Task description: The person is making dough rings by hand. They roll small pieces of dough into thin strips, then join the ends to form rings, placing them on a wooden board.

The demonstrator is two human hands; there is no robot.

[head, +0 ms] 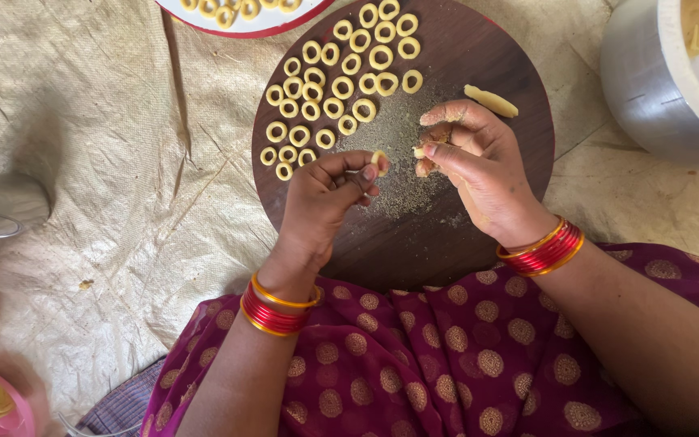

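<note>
Head view: dough rings being shaped over a round wooden board.
Finished rings are laid across the board's upper left; a dough piece lies near its right edge. A small dough ring is pinched by the left hand; a dough bit is gripped by the curled right hand.
</note>
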